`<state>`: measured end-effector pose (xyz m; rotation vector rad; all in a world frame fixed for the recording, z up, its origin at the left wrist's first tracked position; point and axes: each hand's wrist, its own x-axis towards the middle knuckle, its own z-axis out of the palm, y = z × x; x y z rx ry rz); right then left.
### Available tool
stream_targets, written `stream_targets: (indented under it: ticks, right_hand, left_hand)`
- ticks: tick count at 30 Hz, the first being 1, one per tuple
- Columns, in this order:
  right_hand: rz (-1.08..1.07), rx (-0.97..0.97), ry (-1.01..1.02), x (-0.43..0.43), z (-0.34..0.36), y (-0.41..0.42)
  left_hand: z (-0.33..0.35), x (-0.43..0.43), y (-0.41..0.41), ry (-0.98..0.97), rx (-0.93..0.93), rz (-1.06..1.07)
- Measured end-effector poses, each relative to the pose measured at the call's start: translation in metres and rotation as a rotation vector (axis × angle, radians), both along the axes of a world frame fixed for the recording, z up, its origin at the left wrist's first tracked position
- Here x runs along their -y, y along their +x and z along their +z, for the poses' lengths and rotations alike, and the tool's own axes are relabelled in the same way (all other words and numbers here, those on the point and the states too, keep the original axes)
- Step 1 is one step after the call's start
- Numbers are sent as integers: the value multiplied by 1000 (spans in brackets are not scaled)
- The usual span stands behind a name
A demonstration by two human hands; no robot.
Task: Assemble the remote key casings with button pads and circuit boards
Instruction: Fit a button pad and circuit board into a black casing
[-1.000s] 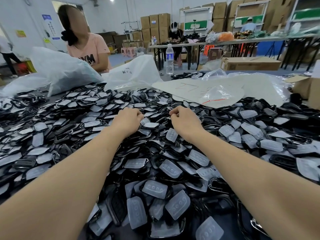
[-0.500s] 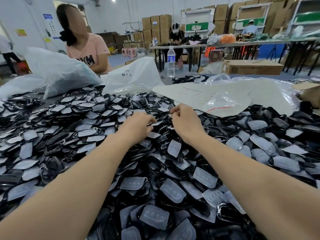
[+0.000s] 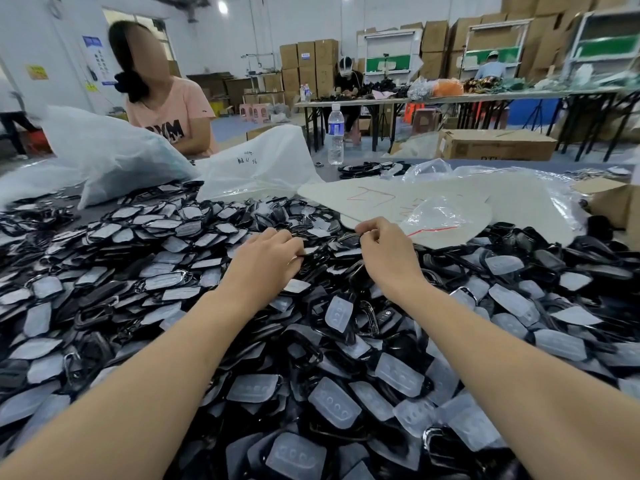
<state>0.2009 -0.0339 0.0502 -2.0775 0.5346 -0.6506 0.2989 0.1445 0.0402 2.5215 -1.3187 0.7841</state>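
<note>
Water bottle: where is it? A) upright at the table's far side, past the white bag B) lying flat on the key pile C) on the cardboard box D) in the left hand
A: the water bottle stands upright on its base just beyond the white bag.

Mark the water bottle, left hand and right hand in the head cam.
water bottle (image 3: 335, 129): head view, on the label band.
left hand (image 3: 266, 259): head view, on the back of the hand.
right hand (image 3: 384, 251): head view, on the back of the hand.
</note>
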Motion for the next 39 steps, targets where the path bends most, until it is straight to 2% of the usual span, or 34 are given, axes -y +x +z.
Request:
stream_targets:
  ticks: [3,7,9,15,17,19,20,23,24,25,29,34,39]
  right_hand:
    - [19,47,123,1,9,-13]
    - [192,27,625,-2,30,-41]
    - [306,20,812,2,35,-64]
    - [352,95,897,28,27,-140]
    - [322,159,920,37,22,-167]
    - [270,234,906,45,16,-191]
    - [235,265,887,49,12,-203]
    - [134,393,880,59,2,-238]
    - [113,437,897,61,0,-246]
    - [99,468,911,62,-3,-255]
    - [17,513,897,66,-12,-281]
    - [-53,457,679,78,-24,-303]
    - [-7,468,765,82,-39,-304]
  left_hand:
    - [12,-3,-18,-88,127,-72]
    - [27,2,-48,-101,308,-236]
    - [32,7,-64,-57,369,-325]
    - [41,34,-115,14,502,-504]
    - [41,47,-135,5,472,-546]
    - [36,62,-160,-111,316,-526]
    - [31,69,-175,-226,134,-485]
    - [14,97,-228,-537,-715,-379]
    - [8,107,-243,-571,-897,-390]
    - [1,117,-257,-586,-992,-421]
    - [-14,147,-296,-689,-1074,-513]
    - [-24,162,-311,-733,-1084,-483]
    - [-31,162,-305,-699,-1096,-504]
